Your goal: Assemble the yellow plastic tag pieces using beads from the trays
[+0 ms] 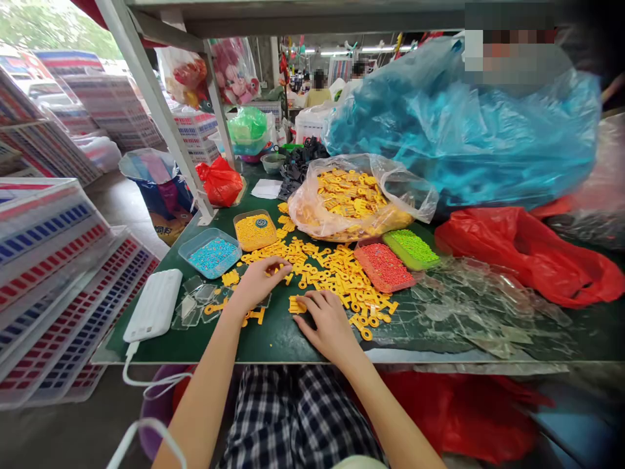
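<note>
My left hand (258,281) reaches over the near edge of a spread of yellow plastic pieces (336,277), with its fingers curled together. Whatever may lie in those fingers is hidden. Closer to me, my right hand (325,319) has its fingertips and thumb on a small yellow plastic block (295,304) just above the green tabletop. Many loose pieces have a ring at one end and a crossbar at the other. Below my left hand, a few lie apart beside a yellow T-shaped piece (256,316).
Trays of blue beads (213,256), yellow beads (254,229), red beads (385,266) and green beads (413,247) surround the pieces. Behind stands an open bag of yellow parts (351,195). A white power bank (153,305) lies left; clear plastic pieces (469,299) lie right. A metal post (161,98) rises left.
</note>
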Action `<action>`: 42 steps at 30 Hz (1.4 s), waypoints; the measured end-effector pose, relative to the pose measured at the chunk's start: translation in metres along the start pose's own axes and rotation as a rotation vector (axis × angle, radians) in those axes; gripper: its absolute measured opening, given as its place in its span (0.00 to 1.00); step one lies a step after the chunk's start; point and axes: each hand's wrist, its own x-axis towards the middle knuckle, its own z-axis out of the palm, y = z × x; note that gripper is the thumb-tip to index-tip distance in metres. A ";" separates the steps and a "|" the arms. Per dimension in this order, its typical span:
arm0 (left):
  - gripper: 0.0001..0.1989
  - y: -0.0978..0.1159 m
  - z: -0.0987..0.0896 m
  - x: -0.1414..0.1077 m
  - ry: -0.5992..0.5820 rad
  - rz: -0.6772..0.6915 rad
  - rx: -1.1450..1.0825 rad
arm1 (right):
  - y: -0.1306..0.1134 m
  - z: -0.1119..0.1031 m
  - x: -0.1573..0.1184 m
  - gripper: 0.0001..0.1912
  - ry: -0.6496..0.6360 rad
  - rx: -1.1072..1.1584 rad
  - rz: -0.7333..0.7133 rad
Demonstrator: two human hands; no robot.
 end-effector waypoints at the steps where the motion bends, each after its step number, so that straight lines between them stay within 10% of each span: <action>1: 0.16 -0.004 0.000 -0.008 0.031 -0.015 -0.030 | 0.000 0.000 0.000 0.13 -0.010 -0.012 0.002; 8: 0.14 -0.014 0.010 -0.023 0.060 -0.015 -0.035 | 0.000 -0.002 0.000 0.14 -0.040 -0.061 0.047; 17: 0.18 0.005 0.032 -0.026 -0.036 0.325 -0.003 | 0.001 -0.004 -0.001 0.06 -0.049 0.105 -0.037; 23: 0.25 0.002 0.025 -0.027 0.122 0.305 -0.055 | 0.003 -0.004 -0.001 0.15 -0.004 0.159 -0.042; 27: 0.24 0.001 0.027 -0.024 0.046 0.349 -0.031 | 0.003 -0.004 -0.002 0.03 0.027 0.086 -0.001; 42: 0.09 -0.002 0.033 -0.022 -0.155 0.230 0.015 | 0.011 0.004 -0.004 0.09 0.057 0.074 0.092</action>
